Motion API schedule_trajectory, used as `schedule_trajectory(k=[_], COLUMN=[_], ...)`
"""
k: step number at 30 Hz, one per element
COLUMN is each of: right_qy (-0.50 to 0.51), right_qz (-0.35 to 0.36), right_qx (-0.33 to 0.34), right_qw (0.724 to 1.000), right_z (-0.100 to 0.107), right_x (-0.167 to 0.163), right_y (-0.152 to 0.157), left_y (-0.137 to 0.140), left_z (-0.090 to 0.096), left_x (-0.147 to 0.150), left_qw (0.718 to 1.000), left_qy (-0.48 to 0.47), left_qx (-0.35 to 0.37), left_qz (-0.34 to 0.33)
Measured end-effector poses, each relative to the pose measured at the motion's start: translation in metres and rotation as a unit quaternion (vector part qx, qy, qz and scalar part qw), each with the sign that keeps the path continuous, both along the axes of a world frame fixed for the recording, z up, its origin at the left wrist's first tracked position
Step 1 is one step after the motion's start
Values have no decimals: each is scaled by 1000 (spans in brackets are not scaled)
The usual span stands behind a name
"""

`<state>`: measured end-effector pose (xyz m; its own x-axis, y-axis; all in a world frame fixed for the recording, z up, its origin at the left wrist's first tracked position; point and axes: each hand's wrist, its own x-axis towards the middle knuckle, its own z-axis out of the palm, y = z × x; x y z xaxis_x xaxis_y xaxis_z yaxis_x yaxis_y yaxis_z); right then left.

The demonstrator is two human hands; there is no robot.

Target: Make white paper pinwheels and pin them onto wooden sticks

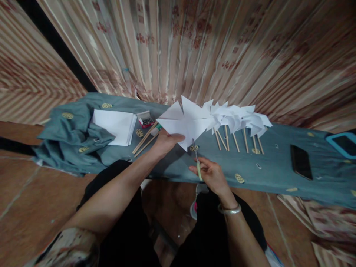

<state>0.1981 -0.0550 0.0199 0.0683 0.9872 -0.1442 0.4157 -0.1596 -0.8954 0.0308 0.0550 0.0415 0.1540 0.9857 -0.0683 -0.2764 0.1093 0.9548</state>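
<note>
A white paper square (186, 124) with slits cut in from its corners is pinched in my left hand (166, 142), thumb on top near the lower edge. My right hand (213, 173) grips scissors (198, 170) with pale green handles, their blades pointing up at the paper's lower edge. Whether the blades touch the paper is hard to tell. Just right of the square, several white paper pinwheels (236, 116) on wooden sticks lie in an overlapping row.
On the green cloth (264, 170) lie a stack of white paper (115, 126), a small red box of metal pins (146, 121), wooden sticks (144, 139) and a small green-labelled item (158, 128). A black phone (301, 162) and a blue-framed device (343, 144) sit at right. A curtain (178, 48) hangs behind.
</note>
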Motion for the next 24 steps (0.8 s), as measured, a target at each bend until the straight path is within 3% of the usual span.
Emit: schedule_trajectory(k=[3, 9, 12, 19, 24], right_qy=[-252, -508, -554, -579, -581], right_qz=[-36, -48, -59, -76, -65], right_qx=[36, -11, -24, -51, -49], right_qw=[966, 860, 830, 810, 810], right_z=[2, 7, 6, 7, 10], right_x=[21, 64, 77, 84, 80], right_y=[-8, -15, -15, -12, -10], left_y=[1, -10, -15, -24, -22], left_z=[-2, -23, -32, -30, -28], left_x=[-9, -14, -13, -15, -34], left_qw=[1000, 997, 991, 981, 981], left_qy=[6, 67, 112, 69, 132], left_qx=[1, -29, -44, -99, -41], left_qz=[13, -26, -60, -150, -133])
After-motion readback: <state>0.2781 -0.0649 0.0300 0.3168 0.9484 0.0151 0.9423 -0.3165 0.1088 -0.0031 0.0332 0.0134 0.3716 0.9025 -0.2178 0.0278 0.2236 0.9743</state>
